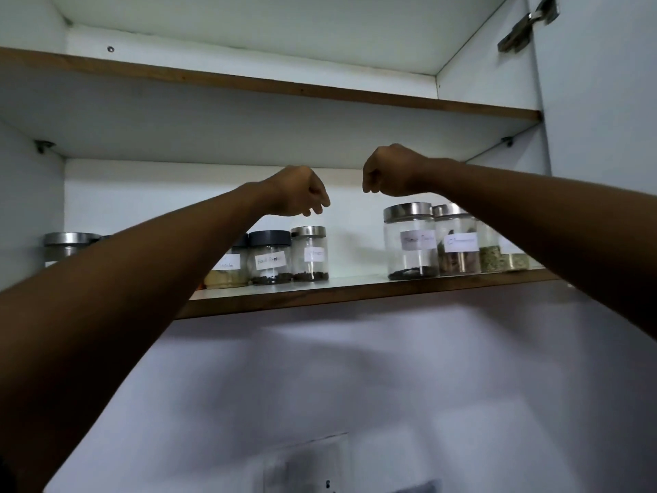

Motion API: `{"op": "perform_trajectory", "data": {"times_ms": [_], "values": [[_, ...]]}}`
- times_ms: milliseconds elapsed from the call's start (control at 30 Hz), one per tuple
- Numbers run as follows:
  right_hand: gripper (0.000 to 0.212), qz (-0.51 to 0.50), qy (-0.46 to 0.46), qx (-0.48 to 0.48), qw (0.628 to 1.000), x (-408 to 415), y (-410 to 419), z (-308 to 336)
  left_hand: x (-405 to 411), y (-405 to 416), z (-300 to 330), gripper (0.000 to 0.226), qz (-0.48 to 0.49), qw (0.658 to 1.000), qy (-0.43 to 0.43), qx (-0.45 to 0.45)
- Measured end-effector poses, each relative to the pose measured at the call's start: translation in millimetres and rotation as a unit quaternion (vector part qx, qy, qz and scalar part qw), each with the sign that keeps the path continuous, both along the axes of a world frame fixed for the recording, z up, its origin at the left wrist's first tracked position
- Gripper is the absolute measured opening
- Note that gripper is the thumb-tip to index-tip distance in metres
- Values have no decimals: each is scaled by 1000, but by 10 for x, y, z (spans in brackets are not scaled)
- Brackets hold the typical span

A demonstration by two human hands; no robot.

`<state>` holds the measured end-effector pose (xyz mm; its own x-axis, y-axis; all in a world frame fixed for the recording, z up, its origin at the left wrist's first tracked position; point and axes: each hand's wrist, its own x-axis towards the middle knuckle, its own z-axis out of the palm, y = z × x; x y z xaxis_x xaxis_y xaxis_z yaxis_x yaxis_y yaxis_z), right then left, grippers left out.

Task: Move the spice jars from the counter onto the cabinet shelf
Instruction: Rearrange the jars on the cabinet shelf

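Both arms reach up; left hand [302, 192] and right hand [389, 172] hang loosely curled, holding nothing, above the shelf [355, 290]. Jars: three visible at 9 o'clock, more hidden; about four at 3 o'clock.

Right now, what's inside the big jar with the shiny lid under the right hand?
The big jar is mostly empty glass, with a thin layer of small dark bits at the bottom. A white label covers part of the middle, and its writing is too blurry to read.
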<state>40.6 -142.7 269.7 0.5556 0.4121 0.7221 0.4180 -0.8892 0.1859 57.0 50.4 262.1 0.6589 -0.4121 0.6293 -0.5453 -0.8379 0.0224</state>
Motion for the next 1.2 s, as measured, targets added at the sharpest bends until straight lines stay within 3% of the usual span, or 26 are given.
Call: {"op": "perform_trajectory", "data": {"times_ms": [267, 533, 767, 1200], "values": [[35, -10, 52, -26, 998, -180, -843, 37, -302, -856, 50, 25, 24, 997, -71, 2], [38, -9, 88, -54, 995, -117, -1445, -233, -403, -1623, -33, 26, 56, 996, -56, 40], [22, 22, 62, -53, 996, 82, -1610, -388, -342, -1754, -126, 27, 122, 989, -15, 85], [25, 42, 1, 38, 998, 348, -1550, -446, -76, -1651, -188, 27, 103, 991, -87, 0]]}}
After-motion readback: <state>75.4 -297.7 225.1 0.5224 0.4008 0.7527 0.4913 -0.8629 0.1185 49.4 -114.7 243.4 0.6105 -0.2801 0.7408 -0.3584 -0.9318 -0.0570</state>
